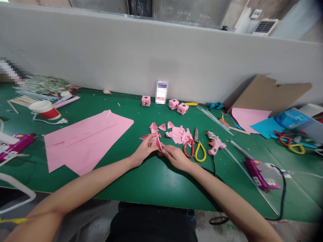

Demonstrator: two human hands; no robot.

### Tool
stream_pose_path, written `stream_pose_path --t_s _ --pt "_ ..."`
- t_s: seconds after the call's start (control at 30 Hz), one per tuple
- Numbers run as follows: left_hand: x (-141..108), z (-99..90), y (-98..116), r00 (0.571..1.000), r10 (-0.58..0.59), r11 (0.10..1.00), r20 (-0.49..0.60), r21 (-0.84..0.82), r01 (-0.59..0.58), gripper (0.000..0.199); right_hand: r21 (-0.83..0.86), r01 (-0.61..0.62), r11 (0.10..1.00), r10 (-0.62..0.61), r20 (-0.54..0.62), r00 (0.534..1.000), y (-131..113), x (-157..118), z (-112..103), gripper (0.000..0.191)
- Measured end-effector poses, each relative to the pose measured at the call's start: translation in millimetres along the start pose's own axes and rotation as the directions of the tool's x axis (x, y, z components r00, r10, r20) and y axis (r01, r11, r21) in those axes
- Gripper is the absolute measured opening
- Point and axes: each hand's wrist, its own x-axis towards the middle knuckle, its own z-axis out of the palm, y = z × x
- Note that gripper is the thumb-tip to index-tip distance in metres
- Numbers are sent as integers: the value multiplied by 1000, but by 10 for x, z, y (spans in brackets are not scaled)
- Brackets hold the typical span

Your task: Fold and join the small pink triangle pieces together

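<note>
Head view: my left hand (145, 150) and right hand (177, 158) both pinch folded pink paper (156, 144) over green desk (141, 185). Pink scraps (178, 135) just beyond; scissors (200, 153) right of my right hand, glue gun (216, 146) farther right.

Scissors (196, 138) obstruct rightward from the right hand (178, 158); flat pink sheets (87, 146) allow leftward passage.

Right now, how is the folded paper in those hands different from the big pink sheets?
The folded paper is small; the pink sheets are bigger. The folded paper has bent sides; the pink sheets lie flat. The left hand and right hand hold the folded paper; the pink sheets rest on the table. Both are pink.
</note>
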Motion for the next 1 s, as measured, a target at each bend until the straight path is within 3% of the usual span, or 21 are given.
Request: stream_pose_path --t_s 0.23,0.4,0.5,0.67,0.83,1.0 --pt "25 -26 -79 994 30 997 -104 70 -23 46 -147 19 989 -21 -11 1000 -80 -18 0 30" --pt "30 -22 -76 987 77 991 -140 121 -60 46 -170 -48 984 21 -154 988 -77 -73 17 20" --pt "32 -29 -77 991 64 992 -115 114 -51 52 -187 -33 982 -11 -233 972 -60 -92 12 31" --pt "25 -26 -58 994 73 992 -87 106 -64 48 -272 65 960 -123 -201 972 -31 -86 4 36" --pt "18 -7 -29 993 66 992 -93 110 -56 46 -272 57 961 -119 -217 969 22 -75 17 42" --pt "18 -18 -63 997 50 997 -66 61 -46 45 -240 15 971 -80 -265 961 58 -58 14 30"
